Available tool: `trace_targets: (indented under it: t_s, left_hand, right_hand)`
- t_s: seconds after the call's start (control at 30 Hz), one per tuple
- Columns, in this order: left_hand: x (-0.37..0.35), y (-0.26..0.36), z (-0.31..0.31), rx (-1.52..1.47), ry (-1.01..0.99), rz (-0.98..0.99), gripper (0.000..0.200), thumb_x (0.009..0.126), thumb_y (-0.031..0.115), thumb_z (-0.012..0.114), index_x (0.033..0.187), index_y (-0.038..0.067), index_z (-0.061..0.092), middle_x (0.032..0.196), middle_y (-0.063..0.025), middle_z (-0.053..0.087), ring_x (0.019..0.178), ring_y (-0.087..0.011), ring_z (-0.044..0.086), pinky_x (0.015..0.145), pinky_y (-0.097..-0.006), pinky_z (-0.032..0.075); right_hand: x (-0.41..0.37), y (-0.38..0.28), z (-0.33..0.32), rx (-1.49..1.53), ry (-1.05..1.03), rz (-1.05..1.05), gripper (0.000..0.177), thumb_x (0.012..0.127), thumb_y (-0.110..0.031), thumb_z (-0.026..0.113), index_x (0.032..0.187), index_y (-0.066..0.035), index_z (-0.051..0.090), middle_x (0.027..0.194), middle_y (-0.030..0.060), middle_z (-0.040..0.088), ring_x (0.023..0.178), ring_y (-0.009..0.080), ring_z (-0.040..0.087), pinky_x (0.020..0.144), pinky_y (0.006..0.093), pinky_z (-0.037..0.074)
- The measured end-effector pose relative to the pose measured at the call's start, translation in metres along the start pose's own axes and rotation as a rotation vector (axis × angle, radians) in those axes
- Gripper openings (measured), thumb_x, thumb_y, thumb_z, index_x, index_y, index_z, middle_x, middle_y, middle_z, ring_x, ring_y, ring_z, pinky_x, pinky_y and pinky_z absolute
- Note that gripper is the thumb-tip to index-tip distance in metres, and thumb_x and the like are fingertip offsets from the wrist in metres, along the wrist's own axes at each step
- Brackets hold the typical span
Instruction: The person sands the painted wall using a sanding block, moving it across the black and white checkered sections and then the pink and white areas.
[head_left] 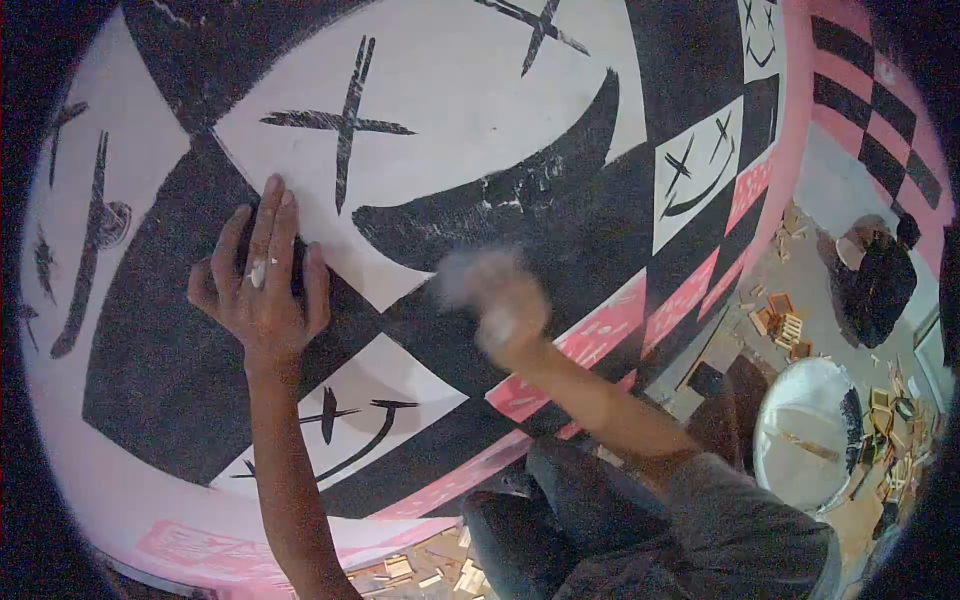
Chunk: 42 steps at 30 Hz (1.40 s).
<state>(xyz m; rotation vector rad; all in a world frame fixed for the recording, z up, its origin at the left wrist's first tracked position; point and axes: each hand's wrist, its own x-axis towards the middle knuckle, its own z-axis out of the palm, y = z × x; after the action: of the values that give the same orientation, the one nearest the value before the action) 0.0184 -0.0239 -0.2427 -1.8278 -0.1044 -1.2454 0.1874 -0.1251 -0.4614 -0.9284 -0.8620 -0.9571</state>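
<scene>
My left hand [265, 270] lies on the painted surface [170, 330] with its fingers spread, across a black patch and the edge of a white one. A pale mark or band shows on one of its fingers. My right hand [510, 305] is smeared by motion over the black area just below the large painted smile [480, 205]. A pale blur [470, 275] shows at its fingers; whether it is a held thing cannot be made out. Black crosses and smiles are painted on the white diamonds, the large cross [345, 128] above my left hand.
Pink and black checks [600, 320] run along the surface's right side beside a pink border [795, 110]. On the floor at right are a round whitish container [805, 435], a dark bundle [880, 285] and scattered wood pieces [785, 325]. My legs [560, 510] are below.
</scene>
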Motion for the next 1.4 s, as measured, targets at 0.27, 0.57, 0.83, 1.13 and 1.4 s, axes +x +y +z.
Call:
trace_targets:
  t_s: [0.27, 0.57, 0.83, 1.13, 1.4]
  left_hand:
    - [-0.001, 0.0, 0.002, 0.016, 0.015, -0.037, 0.042, 0.085, 0.031, 0.06, 0.126, 0.023, 0.058, 0.129, 0.0108, 0.059, 0.115, -0.0132, 0.049, 0.099, -0.0376, 0.023]
    - [-0.002, -0.002, -0.001, -0.025, 0.015, -0.038, 0.041, 0.082, 0.029, 0.062, 0.123, 0.024, 0.061, 0.128, 0.0101, 0.059, 0.109, -0.0134, 0.053, 0.095, -0.0363, 0.025]
    - [0.001, 0.0, 0.003, -0.019, 0.042, -0.057, 0.039, 0.083, 0.03, 0.06, 0.122, 0.024, 0.062, 0.126, 0.0105, 0.061, 0.109, -0.0126, 0.053, 0.095, -0.037, 0.025]
    - [-0.002, -0.005, 0.002, -0.05, 0.02, -0.014, 0.04, 0.085, 0.03, 0.059, 0.124, 0.024, 0.06, 0.127, 0.0089, 0.06, 0.111, -0.0138, 0.052, 0.096, -0.0369, 0.024]
    - [0.001, 0.0, 0.001, -0.013, 0.004, -0.064, 0.036, 0.087, 0.032, 0.058, 0.122, 0.024, 0.062, 0.126, 0.0097, 0.061, 0.113, -0.0142, 0.051, 0.101, -0.0375, 0.021]
  right_hand:
    - [0.05, 0.056, -0.049, -0.444, 0.316, 0.359, 0.024, 0.081, -0.008, 0.061, 0.103, 0.002, 0.064, 0.104, 0.0167, 0.065, 0.102, 0.0325, 0.06, 0.09, 0.0382, 0.047]
    - [-0.044, -0.055, 0.043, 0.005, -0.55, -0.271, 0.036, 0.071, -0.009, 0.064, 0.107, -0.007, 0.066, 0.109, 0.0113, 0.065, 0.105, 0.0297, 0.06, 0.094, 0.0407, 0.047]
    - [0.032, 0.041, -0.03, -0.3, 0.288, 0.177, 0.03, 0.084, -0.019, 0.061, 0.105, 0.002, 0.062, 0.103, 0.0148, 0.061, 0.097, 0.0272, 0.06, 0.086, 0.0388, 0.046]
    - [-0.046, -0.061, 0.067, -0.026, -0.468, -0.256, 0.028, 0.077, -0.01, 0.061, 0.105, -0.008, 0.065, 0.109, 0.0144, 0.064, 0.102, 0.0308, 0.061, 0.09, 0.0443, 0.048]
    - [0.022, 0.071, -0.08, -0.484, 0.142, 0.139, 0.032, 0.077, 0.001, 0.059, 0.108, 0.002, 0.06, 0.106, 0.0163, 0.064, 0.099, 0.0288, 0.06, 0.093, 0.0386, 0.043]
